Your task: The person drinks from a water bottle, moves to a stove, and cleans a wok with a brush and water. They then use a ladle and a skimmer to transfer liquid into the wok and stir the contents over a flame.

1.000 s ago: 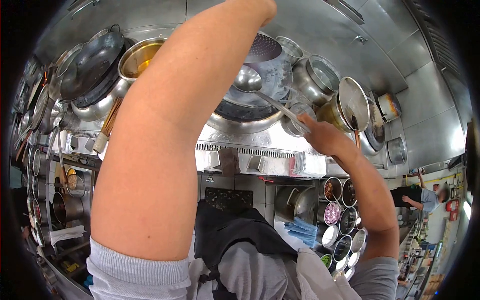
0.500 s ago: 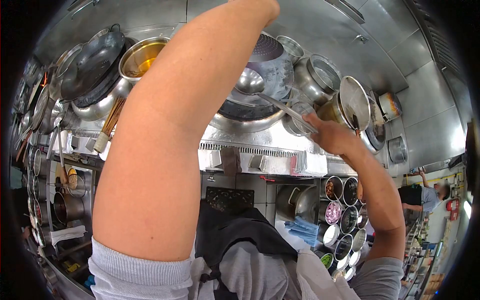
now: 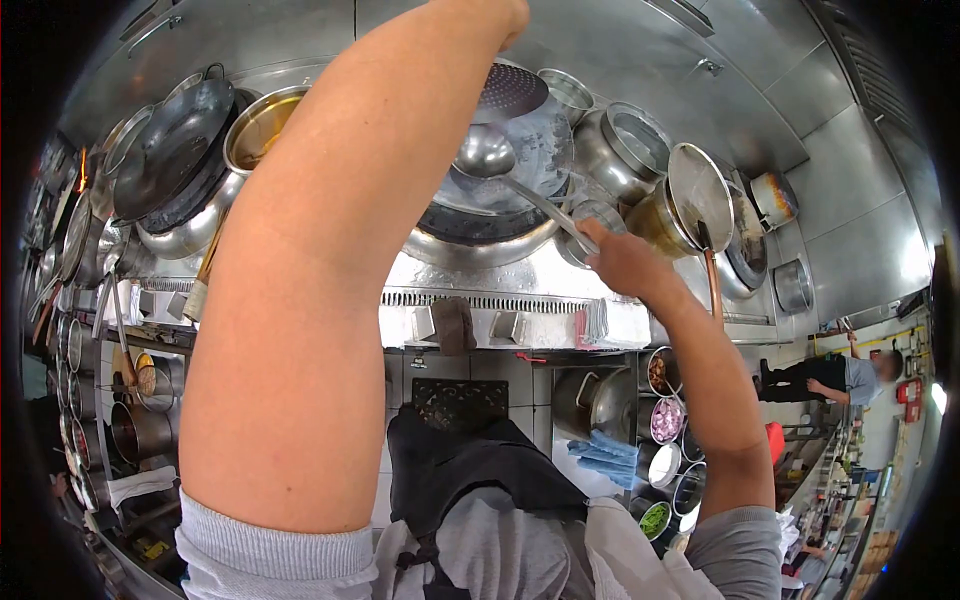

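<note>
My right hand is closed around the handle of a steel ladle. The ladle's bowl is over a large dark wok on the middle burner. A perforated skimmer lies at the wok's far side. My left arm stretches up across the view, hiding part of the wok. Only an edge of my left hand shows at the top, its fingers hidden. Beside the ladle handle is a clear round container.
A bowl of yellow liquid and another wok stand left. To the right are a steel pot and a mesh strainer. Cloths lie at the counter's front. Ingredient tins stand lower right; another person is far right.
My right hand and the ladle have shifted slightly left in view. The whole scene has shifted slightly as the camera turned, and more of the person at far right shows.
</note>
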`<state>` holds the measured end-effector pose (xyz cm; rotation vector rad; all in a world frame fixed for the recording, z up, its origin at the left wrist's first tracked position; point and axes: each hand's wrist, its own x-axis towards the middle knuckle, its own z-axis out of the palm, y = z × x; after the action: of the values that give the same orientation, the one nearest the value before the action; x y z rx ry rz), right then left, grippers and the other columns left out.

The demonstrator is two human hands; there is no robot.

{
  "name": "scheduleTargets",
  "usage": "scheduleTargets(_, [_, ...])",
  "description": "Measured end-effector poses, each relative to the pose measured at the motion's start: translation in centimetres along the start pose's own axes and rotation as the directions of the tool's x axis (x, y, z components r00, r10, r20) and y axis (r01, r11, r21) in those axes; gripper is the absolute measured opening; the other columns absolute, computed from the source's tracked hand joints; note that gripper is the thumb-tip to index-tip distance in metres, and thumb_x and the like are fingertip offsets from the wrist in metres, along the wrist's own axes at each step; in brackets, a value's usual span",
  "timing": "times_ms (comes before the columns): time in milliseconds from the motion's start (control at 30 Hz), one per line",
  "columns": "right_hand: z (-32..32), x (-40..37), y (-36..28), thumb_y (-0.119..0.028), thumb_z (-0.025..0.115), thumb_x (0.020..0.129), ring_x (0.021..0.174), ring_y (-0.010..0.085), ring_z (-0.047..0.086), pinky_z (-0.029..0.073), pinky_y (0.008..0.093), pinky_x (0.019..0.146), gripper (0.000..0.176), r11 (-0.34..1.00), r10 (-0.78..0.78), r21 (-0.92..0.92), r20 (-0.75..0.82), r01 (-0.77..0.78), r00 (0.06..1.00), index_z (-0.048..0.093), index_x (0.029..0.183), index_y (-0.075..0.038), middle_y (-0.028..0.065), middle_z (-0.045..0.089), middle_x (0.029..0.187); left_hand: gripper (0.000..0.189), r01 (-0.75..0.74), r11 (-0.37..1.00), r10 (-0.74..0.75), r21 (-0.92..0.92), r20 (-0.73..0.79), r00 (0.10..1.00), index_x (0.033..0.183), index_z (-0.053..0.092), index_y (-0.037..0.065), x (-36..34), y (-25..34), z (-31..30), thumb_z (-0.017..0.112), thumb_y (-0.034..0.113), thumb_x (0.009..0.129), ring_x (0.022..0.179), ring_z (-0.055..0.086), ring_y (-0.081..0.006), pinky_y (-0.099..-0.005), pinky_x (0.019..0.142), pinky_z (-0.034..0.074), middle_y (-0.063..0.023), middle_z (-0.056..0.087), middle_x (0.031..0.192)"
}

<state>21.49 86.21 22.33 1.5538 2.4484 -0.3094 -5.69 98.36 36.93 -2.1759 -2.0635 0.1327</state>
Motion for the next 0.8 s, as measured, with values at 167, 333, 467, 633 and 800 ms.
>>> scheduleTargets(167, [2.5, 0.2, -0.3, -0.015, 0.051, 0.089, 0.089, 0.0485, 0.062, 0.046, 0.0564, 0.081, 0.046, 0.997, 0.026, 0.078, -0.008, -0.025, 1.0, 0.037, 0.133, -0.013, 0.0297, 0.064, 0.09, 0.034, -0.007, 0.999, 0.008, 0.037, -0.016, 1.0, 0.115, 0.069, 0.018, 0.1, -0.4, 0.2, 0.064, 0.02, 0.082, 0.116, 0.06, -0.022, -0.0399, 0.095, 0.048, -0.0056, 0.064, 0.124])
scheduleTargets(333, [2.6, -3.5, 1.0, -0.016, 0.057, 0.086, 0.088, 0.0495, 0.06, 0.046, 0.0557, 0.079, 0.046, 0.974, 0.077, 0.22, -0.126, -0.048, 0.989, 0.041, 0.129, -0.01, 0.0292, 0.064, 0.09, 0.033, 0.007, 0.999, -0.008, 0.041, 0.026, 1.0, 0.115, 0.069, 0.019, -0.1, -0.5, 0.1, 0.063, 0.021, 0.083, 0.116, 0.06, -0.0216, -0.0398, 0.095, 0.048, -0.0046, 0.064, 0.123])
scheduleTargets(467, [7.7, -10.2, 1.6, -0.017, 0.068, 0.082, 0.079, 0.04, 0.064, 0.048, 0.0446, 0.069, 0.042, 0.823, 0.359, 0.526, -0.187, -0.216, 0.914, 0.049, 0.119, -0.006, 0.0254, 0.064, 0.086, 0.033, 0.006, 0.997, -0.009, 0.075, 0.049, 0.999, 0.114, 0.069, 0.018, -1.1, -1.6, 0.6, 0.063, 0.021, 0.082, 0.116, 0.06, -0.0217, -0.0402, 0.095, 0.048, -0.0053, 0.065, 0.122])
scheduleTargets(633, [9.5, -13.7, 1.4, -0.008, 0.07, 0.082, 0.068, 0.0194, 0.059, 0.047, 0.0323, 0.062, 0.042, 0.736, 0.524, 0.663, -0.434, -0.133, 0.733, 0.049, 0.118, -0.005, 0.0112, 0.059, 0.078, 0.027, -0.05, 0.999, 0.048, 0.006, 0.152, 0.987, 0.1, 0.073, 0.006, -1.3, -3.7, 2.5, 0.063, 0.013, 0.076, 0.092, 0.068, -0.0327, -0.0453, 0.078, 0.054, -0.0157, 0.071, 0.099])
scheduleTargets(800, [15.7, -15.7, 1.8, 0.0, 0.062, 0.087, 0.052, 0.0066, 0.047, 0.041, 0.022, 0.043, 0.043, 0.275, 0.569, 0.961, -0.183, 0.024, 0.802, 0.042, 0.124, -0.006, 0.0024, 0.05, 0.08, 0.028, 0.015, 1.0, -0.012, -0.027, 0.134, 0.991, 0.105, 0.068, 0.004, -8.2, -4.8, 6.7, 0.059, 0.013, 0.08, 0.093, 0.067, -0.037, -0.046, 0.079, 0.053, -0.0225, 0.067, 0.103])
